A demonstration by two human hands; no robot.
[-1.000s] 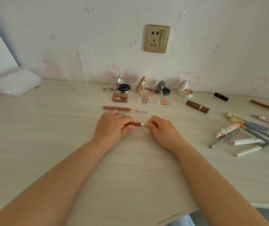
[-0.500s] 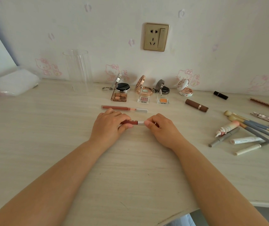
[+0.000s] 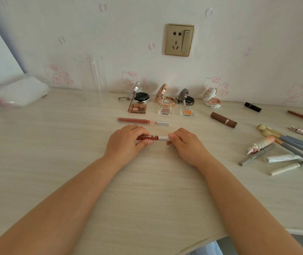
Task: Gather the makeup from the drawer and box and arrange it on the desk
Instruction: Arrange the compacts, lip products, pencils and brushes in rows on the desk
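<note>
A dark red lip gloss tube [image 3: 149,138] with a silver cap lies across the pale desk [image 3: 55,162] at its middle. My left hand [image 3: 126,142] grips the red body and my right hand [image 3: 183,144] pinches the silver cap end. Just beyond lies a pink lip gloss [image 3: 141,121], its cap pulled partly out. Behind it stand open compacts and small eyeshadow pans, among them a brown palette [image 3: 137,108]. A brown lipstick [image 3: 223,119] and a black lipstick [image 3: 252,106] lie to the right.
A pile of brushes, pencils and white tubes [image 3: 285,150] covers the right side. A clear acrylic cylinder [image 3: 91,78] stands at the back left by the wall. A white packet [image 3: 18,92] rests at the far left. The desk's front edge curves away at lower right.
Both hands have stayed on the red lip gloss; more of the tube shows between them now, with its lettering visible. Everything else lies as before.
</note>
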